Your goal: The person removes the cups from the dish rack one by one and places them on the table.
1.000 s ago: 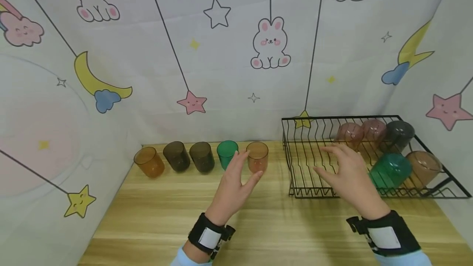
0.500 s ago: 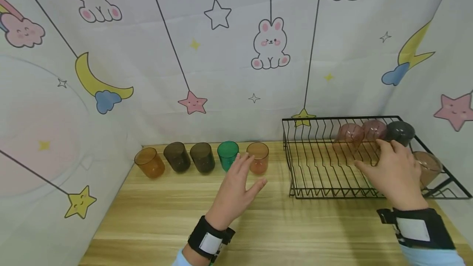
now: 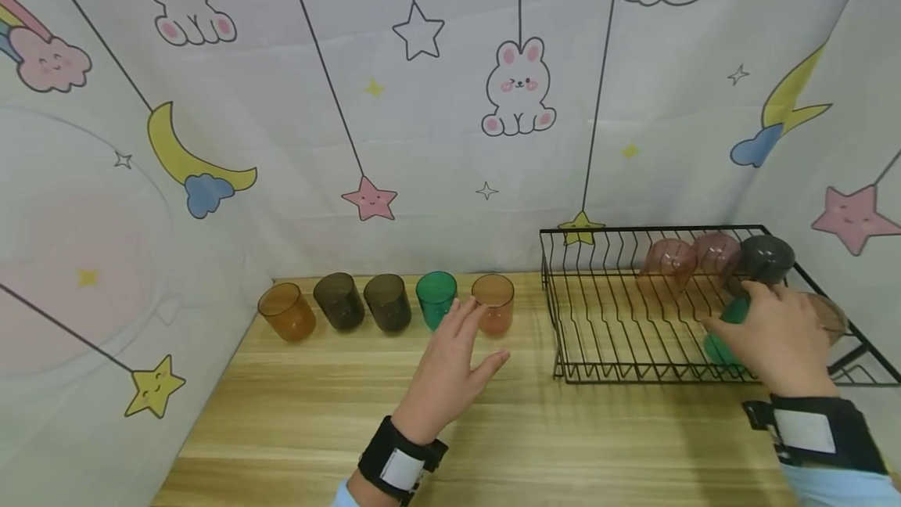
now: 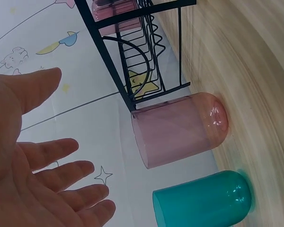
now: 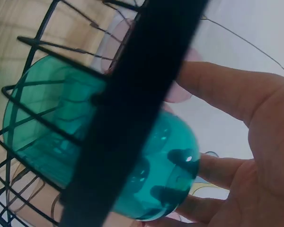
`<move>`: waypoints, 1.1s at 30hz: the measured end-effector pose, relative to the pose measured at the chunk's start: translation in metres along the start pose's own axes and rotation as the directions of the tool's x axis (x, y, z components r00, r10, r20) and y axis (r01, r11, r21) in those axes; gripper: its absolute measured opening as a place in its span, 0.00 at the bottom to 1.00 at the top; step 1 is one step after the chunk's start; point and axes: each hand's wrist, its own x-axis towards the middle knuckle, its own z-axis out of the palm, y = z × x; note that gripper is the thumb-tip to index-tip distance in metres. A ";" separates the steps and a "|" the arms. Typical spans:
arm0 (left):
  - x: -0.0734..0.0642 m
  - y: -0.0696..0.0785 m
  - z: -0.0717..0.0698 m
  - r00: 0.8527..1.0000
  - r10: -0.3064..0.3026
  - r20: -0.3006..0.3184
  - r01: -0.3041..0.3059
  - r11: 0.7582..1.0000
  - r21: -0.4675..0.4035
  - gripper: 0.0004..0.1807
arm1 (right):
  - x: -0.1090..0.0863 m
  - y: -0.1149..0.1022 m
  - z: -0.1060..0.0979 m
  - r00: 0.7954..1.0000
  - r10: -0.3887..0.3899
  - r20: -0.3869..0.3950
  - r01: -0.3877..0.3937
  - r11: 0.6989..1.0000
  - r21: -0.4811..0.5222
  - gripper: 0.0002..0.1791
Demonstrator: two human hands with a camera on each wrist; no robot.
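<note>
Over the right part of the black wire rack (image 3: 655, 228), my right hand (image 3: 781, 343) grips a green cup (image 3: 721, 352) that lies tilted in the wires. In the right wrist view its fingers curl at the rounded base of this green cup (image 5: 177, 137), and a dark strap covers the thumb tip. My left hand (image 3: 446, 370) hovers with fingers spread and holds nothing. It is nearest an orange-pink cup (image 3: 495, 311) and a second green cup (image 3: 435, 296), both upright on the table; the left wrist view shows its palm (image 4: 19, 189) apart from them.
Left of these stand two dark brown cups (image 3: 339, 303) and an amber cup (image 3: 287, 315). At the rack's back lie two pink cups (image 3: 669, 260) and a grey cup (image 3: 767, 257). A brownish cup (image 3: 834, 319) lies right of my right hand. A printed cloth wall (image 3: 422, 139) rises behind the table.
My right hand has moved right, from over the rack's middle onto the green cup, and its fingers have come around it. My left hand has shifted only slightly.
</note>
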 end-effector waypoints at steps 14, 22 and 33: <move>-0.001 -0.001 0.005 1.000 -0.013 0.027 0.013 1.000 0.000 0.39 | 0.000 0.005 0.007 0.999 -0.023 -0.047 0.021 0.998 -0.052 0.47; -0.002 -0.001 0.006 0.999 -0.022 0.033 0.022 1.000 0.012 0.38 | -0.004 0.004 0.011 0.997 -0.049 -0.056 0.046 0.997 -0.063 0.46; -0.002 -0.001 0.006 0.999 -0.039 0.037 0.039 0.999 -0.003 0.37 | -0.007 -0.001 0.008 0.998 -0.057 0.025 0.057 0.998 -0.032 0.46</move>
